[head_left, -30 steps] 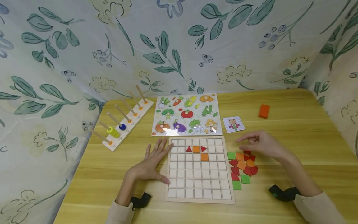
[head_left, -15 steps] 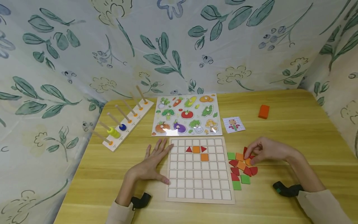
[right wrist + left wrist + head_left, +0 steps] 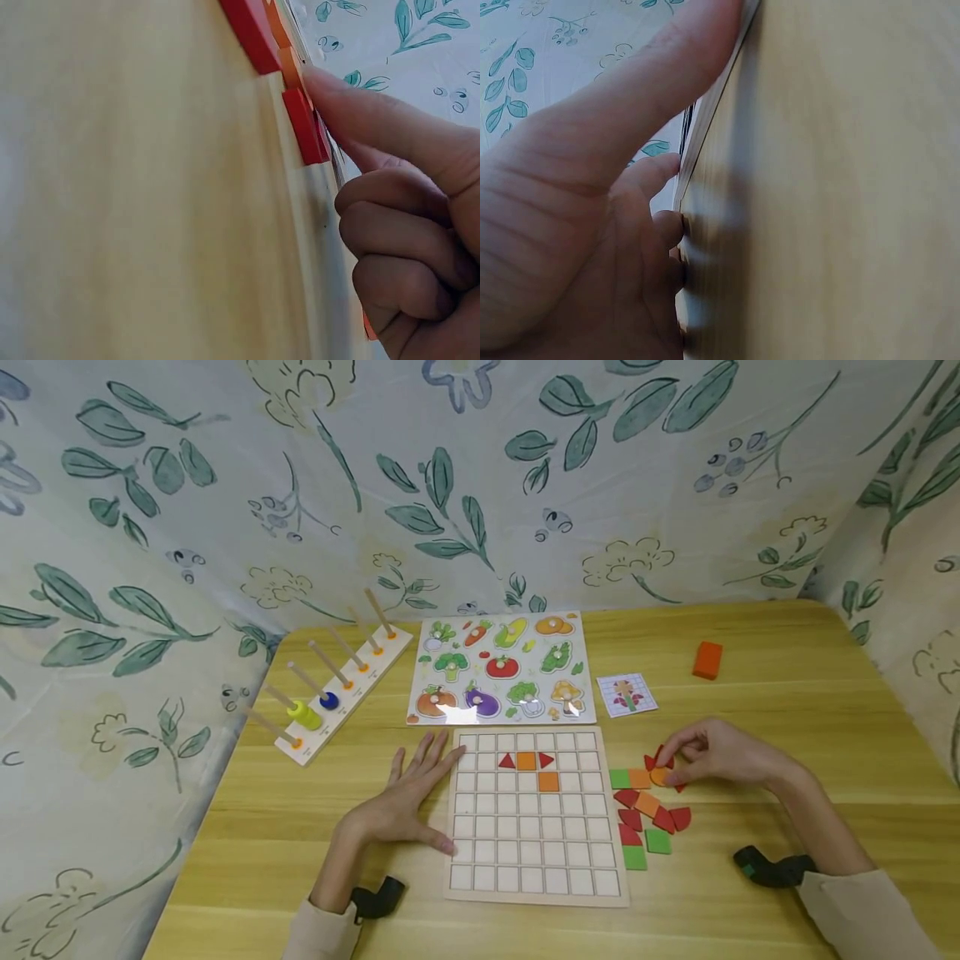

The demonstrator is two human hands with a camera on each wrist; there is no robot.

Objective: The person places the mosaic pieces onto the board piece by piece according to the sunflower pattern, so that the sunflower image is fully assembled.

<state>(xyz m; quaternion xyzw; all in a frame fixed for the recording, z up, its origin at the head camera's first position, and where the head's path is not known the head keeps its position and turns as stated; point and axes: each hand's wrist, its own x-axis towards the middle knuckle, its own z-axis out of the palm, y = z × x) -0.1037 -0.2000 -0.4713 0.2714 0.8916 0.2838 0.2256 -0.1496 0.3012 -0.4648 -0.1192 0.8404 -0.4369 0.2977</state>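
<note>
My left hand (image 3: pixel 401 806) lies with fingers spread on the table, its index fingertip and thumb at the left edge of the wooden grid board (image 3: pixel 510 843). On that board sit two red triangles, one of them a red triangle (image 3: pixel 507 761), and two orange squares, one an orange square (image 3: pixel 549 782). Right of the board, my right hand (image 3: pixel 720 756) pinches an orange rounded piece (image 3: pixel 659 777) between thumb and index finger, low over the pile. The right wrist view shows the thumb against the orange piece (image 3: pixel 292 66), beside a red piece (image 3: pixel 301 127); the other fingers are curled in.
Loose green, red and orange tiles, such as a green square (image 3: pixel 657 841), lie beside the board. Behind are a pattern card (image 3: pixel 627 694), a vegetable puzzle (image 3: pixel 501 693) and an orange-red block (image 3: pixel 707 660). A peg stand (image 3: pixel 345 689) with rings stands left.
My right hand has come down to the loose pieces and taken the orange rounded piece, which has shifted away from me. Some neighbouring tiles have shifted slightly. The left hand stays put.
</note>
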